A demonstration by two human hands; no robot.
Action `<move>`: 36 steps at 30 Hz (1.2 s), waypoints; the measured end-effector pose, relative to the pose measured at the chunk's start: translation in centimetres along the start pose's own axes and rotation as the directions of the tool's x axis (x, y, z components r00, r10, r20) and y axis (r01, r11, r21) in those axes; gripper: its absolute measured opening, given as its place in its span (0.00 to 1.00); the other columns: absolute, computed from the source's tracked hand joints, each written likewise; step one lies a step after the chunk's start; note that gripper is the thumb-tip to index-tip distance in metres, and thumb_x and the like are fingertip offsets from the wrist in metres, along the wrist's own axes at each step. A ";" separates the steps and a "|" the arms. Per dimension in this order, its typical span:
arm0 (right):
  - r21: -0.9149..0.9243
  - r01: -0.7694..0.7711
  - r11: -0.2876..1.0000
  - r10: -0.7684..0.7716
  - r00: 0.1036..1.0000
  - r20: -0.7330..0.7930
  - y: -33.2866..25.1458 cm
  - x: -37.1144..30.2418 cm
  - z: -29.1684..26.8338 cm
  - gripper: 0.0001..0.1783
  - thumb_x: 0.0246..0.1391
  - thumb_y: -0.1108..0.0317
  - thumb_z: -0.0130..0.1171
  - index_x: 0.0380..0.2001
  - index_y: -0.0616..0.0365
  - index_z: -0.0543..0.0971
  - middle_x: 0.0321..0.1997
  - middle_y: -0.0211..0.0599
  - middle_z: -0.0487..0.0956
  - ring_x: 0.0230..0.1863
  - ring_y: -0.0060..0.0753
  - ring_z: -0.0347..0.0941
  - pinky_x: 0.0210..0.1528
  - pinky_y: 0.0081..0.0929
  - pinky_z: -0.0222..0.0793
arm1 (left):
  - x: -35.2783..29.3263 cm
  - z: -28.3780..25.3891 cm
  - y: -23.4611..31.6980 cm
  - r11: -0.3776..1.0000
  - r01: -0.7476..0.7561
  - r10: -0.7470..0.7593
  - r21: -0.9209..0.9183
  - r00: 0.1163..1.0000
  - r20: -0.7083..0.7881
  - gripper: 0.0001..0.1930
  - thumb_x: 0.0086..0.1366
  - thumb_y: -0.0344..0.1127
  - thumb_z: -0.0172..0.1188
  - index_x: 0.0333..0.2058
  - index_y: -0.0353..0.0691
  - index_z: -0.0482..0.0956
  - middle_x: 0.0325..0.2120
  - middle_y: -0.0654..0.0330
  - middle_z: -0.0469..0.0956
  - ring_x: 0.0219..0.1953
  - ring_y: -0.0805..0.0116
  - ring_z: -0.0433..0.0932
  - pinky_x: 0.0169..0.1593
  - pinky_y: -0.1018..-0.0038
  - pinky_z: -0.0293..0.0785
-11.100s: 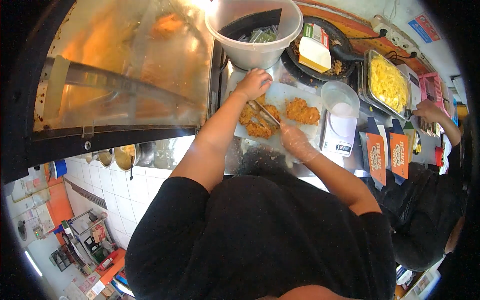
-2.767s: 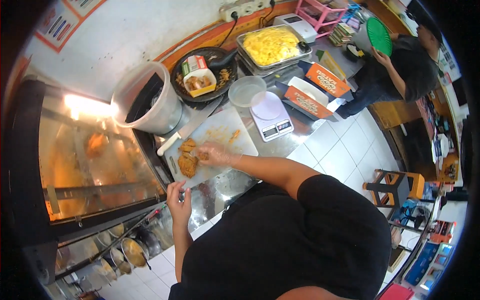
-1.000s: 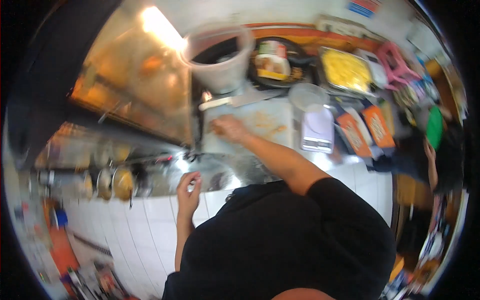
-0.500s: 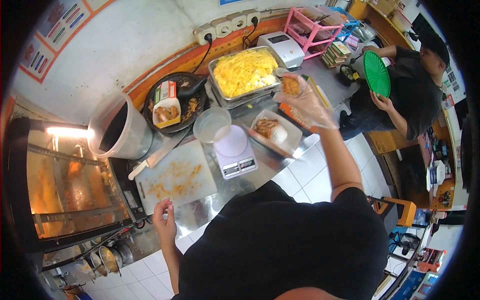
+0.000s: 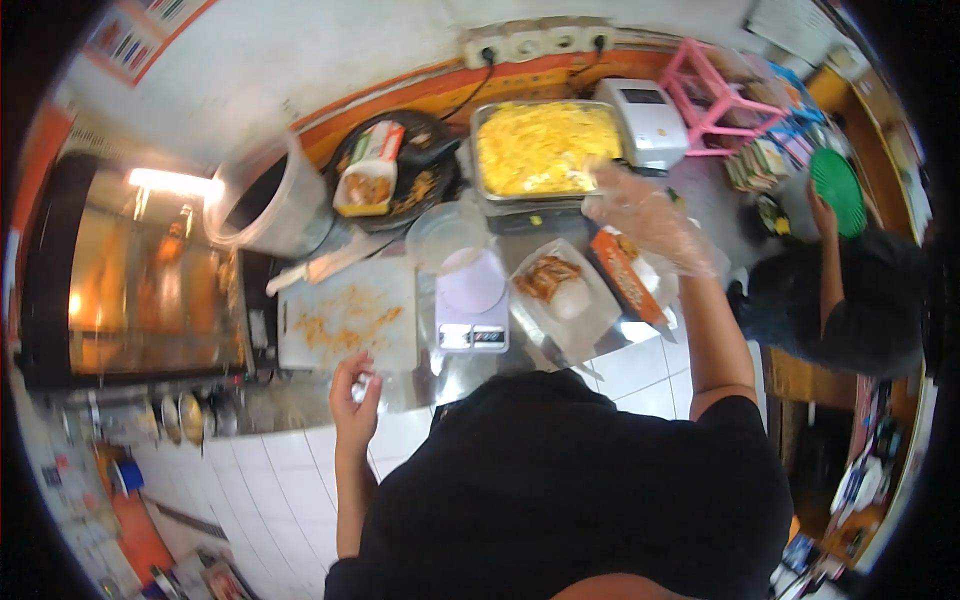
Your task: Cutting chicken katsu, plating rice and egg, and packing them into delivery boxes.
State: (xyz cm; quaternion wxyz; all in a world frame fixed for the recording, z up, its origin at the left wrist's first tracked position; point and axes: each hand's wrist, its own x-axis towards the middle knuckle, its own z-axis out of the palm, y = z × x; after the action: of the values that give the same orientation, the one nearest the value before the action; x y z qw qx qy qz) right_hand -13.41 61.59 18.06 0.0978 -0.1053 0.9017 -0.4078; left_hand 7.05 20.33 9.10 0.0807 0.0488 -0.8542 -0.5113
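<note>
Glass glows orange in the display cabinet [image 5: 160,270] beneath a poster [image 5: 140,40] whose print is too blurred to read. Crumbs dot the white board [image 5: 397,280] on the steel counter [image 5: 400,396]; nearby, the left hand [image 5: 355,405] hangs, fingers loosely curled, thumb apart. Rightward come a scale [image 5: 472,285], an open box [image 5: 597,310] holding fried meat, and an orange box [image 5: 625,275] with pale lettering, under the gloved right hand [image 5: 650,222]; whether its blurred fingers pinch anything, I cannot tell.
</note>
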 end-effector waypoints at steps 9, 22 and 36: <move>-0.056 0.430 0.901 -0.429 0.902 0.043 -8.2 18.1 17.4 0.31 0.52 0.43 0.51 0.55 0.47 0.68 0.42 0.53 0.77 0.45 0.50 0.73 0.48 0.37 0.68 | 5.4 1.5 9.2 0.900 -0.418 0.426 -0.122 0.903 0.050 0.41 0.46 0.37 0.68 0.58 0.35 0.58 0.55 0.49 0.61 0.53 0.57 0.66 0.58 0.63 0.59; -0.721 0.469 0.511 -0.281 0.883 0.375 -4.0 24.3 27.8 0.12 0.44 0.60 0.53 0.22 0.55 0.81 0.23 0.46 0.79 0.26 0.47 0.78 0.28 0.41 0.73 | 1.1 -10.8 -5.5 0.993 0.005 -0.005 -0.122 1.000 0.002 0.23 0.57 0.31 0.58 0.52 0.38 0.67 0.50 0.57 0.69 0.47 0.65 0.71 0.48 0.71 0.66; -0.310 -0.164 0.936 0.102 0.973 -0.208 2.5 -4.4 -8.8 0.13 0.50 0.59 0.52 0.24 0.58 0.75 0.28 0.44 0.75 0.35 0.47 0.70 0.45 0.39 0.65 | 8.5 1.8 3.0 0.955 -0.252 0.279 -0.160 0.943 0.181 0.20 0.61 0.37 0.54 0.51 0.35 0.69 0.48 0.55 0.68 0.46 0.67 0.69 0.47 0.72 0.64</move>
State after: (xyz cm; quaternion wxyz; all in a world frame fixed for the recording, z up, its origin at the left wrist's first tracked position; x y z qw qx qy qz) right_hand -11.79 70.69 22.28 0.0205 -0.0194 0.9668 -0.2541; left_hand -1.68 21.88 11.71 0.0649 -0.1246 -0.8203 -0.5543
